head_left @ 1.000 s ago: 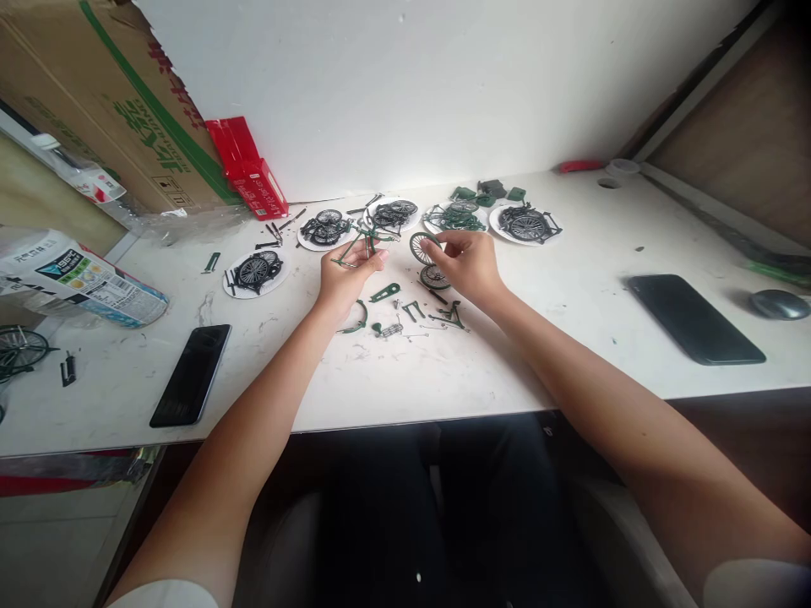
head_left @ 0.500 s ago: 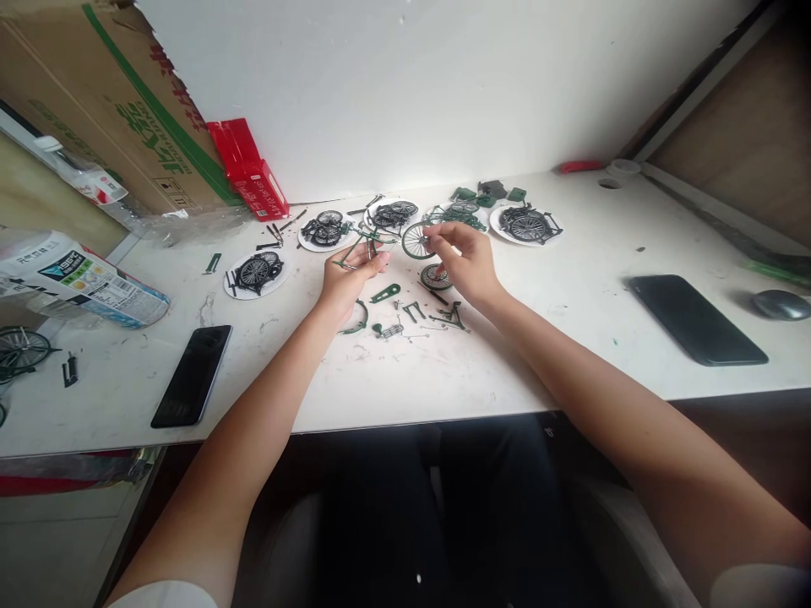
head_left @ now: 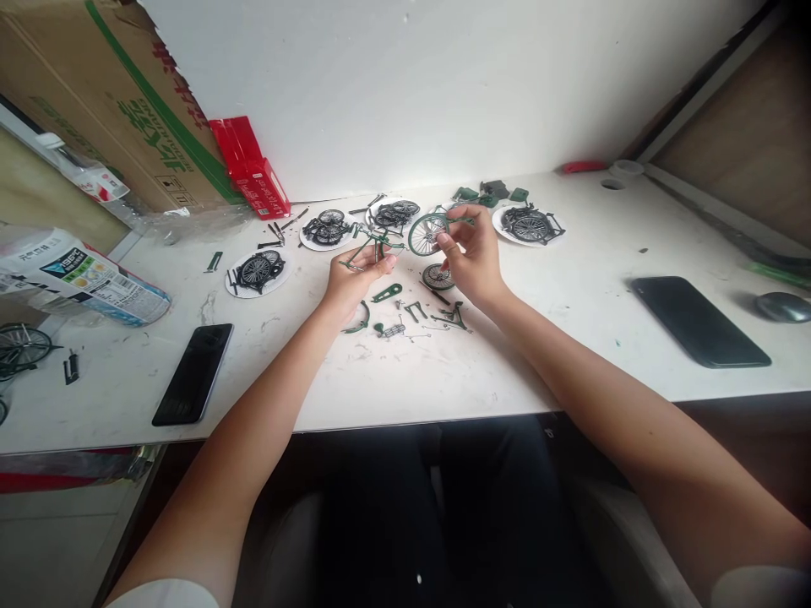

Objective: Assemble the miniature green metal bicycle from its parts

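My left hand (head_left: 358, 277) is closed on a green miniature bicycle frame (head_left: 373, 245), held above the table. Opposite it, my right hand (head_left: 476, 257) pinches a small spoked wheel (head_left: 424, 235) with a green rim, held upright just right of the frame. Frame and wheel look close, but I cannot tell whether they touch. Below the right hand lies another spoked wheel (head_left: 436, 276). Loose green parts are spread under the hands: a chain cover (head_left: 387, 292), a forked piece (head_left: 416, 312), a curved mudguard (head_left: 362, 317) and several thin bits.
Several white plates with dark bicycle parts, such as one plate (head_left: 288, 277), stand along the back. A phone (head_left: 193, 374) lies at left, a black pad (head_left: 700, 321) and mouse (head_left: 784, 306) at right. A red box (head_left: 269, 192) and a plastic pouch (head_left: 95, 279) stand at left.
My right hand has risen slightly and turned, with the wheel shifted a little right and up. The left hand keeps hold of the frame, nearly unmoved.
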{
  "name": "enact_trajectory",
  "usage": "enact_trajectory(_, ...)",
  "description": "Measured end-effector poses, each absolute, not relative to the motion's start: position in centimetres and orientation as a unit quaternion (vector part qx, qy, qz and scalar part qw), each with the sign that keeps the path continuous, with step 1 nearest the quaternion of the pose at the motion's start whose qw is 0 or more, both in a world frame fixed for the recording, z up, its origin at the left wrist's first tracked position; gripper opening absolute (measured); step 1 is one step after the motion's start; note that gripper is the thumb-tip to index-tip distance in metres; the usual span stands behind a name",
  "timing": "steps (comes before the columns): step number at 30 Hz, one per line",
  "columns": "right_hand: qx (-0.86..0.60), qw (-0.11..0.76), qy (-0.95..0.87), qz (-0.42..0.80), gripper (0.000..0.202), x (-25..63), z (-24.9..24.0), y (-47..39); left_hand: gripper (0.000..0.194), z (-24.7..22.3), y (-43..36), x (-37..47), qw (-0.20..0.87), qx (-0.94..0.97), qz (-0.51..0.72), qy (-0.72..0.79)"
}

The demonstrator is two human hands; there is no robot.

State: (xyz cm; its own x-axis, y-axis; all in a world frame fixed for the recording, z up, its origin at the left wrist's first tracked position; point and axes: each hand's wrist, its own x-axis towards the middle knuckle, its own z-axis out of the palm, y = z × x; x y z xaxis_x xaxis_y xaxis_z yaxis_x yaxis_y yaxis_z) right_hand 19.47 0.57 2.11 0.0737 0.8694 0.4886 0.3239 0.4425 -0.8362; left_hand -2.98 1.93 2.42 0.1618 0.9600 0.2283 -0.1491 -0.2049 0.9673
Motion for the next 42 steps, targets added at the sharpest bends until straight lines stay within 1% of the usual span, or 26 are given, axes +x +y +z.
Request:
enact_trajectory(3, -0.471, 0.564, -0.63, 0.251, 0.068, 19.5, 2.2, 0.5, 0.047, 2.5, 1.8, -2.9, 0.517, 0.562, 0.535, 0.361)
enact_trajectory(7, -0.46, 0.552, -0.631, 0.292, 0.068, 18.9, 2.5, 0.1, 0.045, 2.3, 1.8, -2.9, 0.517, 0.575, 0.526, 0.354)
enact_trajectory(14, -0.46, 0.541, -0.629, 0.317, 0.071, 18.4, 2.7, -0.3, 0.043, 2.3, 1.5, -2.8, 0.512, 0.586, 0.515, 0.361)
enact_trajectory(22, -0.444, 0.518, -0.654, 0.327, 0.07, 18.4, 2.4, 0.0, 0.053, 2.6, 1.2, -2.7, 0.528, 0.586, 0.503, 0.353)
enact_trajectory(29, -0.44, 0.523, -0.644, 0.345, 0.068, 18.1, 2.3, -0.1, 0.054, 2.6, 1.2, -2.8, 0.541, 0.577, 0.499, 0.353)
enact_trajectory(32, -0.446, 0.521, -0.652, 0.322, 0.066, 18.1, 2.3, -0.2, 0.052, 2.5, 1.2, -2.7, 0.546, 0.573, 0.496, 0.358)
enact_trajectory(37, -0.467, 0.533, -0.678, 0.197, 0.056, 18.2, 3.1, -1.1, 0.051, 2.1, 1.7, -2.8, 0.527, 0.566, 0.509, 0.378)
enact_trajectory(42, -0.451, 0.498, -0.717, 0.186, 0.042, 18.1, 3.2, -1.2, 0.051, 2.0, 1.9, -2.8, 0.508, 0.564, 0.522, 0.389)
